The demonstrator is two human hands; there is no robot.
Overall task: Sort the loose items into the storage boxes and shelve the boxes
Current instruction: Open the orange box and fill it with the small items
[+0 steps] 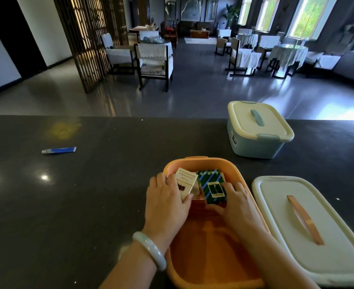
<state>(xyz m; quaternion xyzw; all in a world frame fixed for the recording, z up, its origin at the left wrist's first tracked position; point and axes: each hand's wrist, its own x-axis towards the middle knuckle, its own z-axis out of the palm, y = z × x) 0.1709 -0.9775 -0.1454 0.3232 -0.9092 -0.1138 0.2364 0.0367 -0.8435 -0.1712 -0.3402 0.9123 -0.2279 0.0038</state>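
Dark counter (pixel 88 205), speckled, polished. Open orange storage box (pixel 211 257) stood at the near edge, lid off.

Left hand (pixel 167 203) reached into the far end of the orange box. Fingers curled round a white-and-gold pack (pixel 185 182), thumb at its near right edge, remaining fingers wrapped over the left side. Pack tilted, leaning toward the box's far-left corner. Grip firm, not loose. Pale bangle (pixel 149 250) on the left wrist.

Right hand (pixel 238 205) also inside the box, just beside the left. Fingers bent over the right edge of a green-and-blue striped pack (pixel 212 188), thumb beneath its near end; the pack was pinched between them. This pack lay beside the white one, the two nearly touching. Something reddish showed under and between the packs; could not tell what it was.

Near half of the orange box showed bare floor.

Cream lid with copper-coloured handle (pixel 309 232) lay flat on the counter, just right of the orange box, touching or almost touching its rim.

Pale blue storage box (pixel 255 140), cream lid clipped on, blue handle on top, stood at the far edge of the counter, beyond and right of the orange box, apart from it.

Small blue tube (pixel 59 150) with white cap lay loose on the counter, well left of both boxes, cap pointing left.

Beyond the counter: grey floor, chairs and cloth-covered tables, a wooden lattice screen, bright windows at right.
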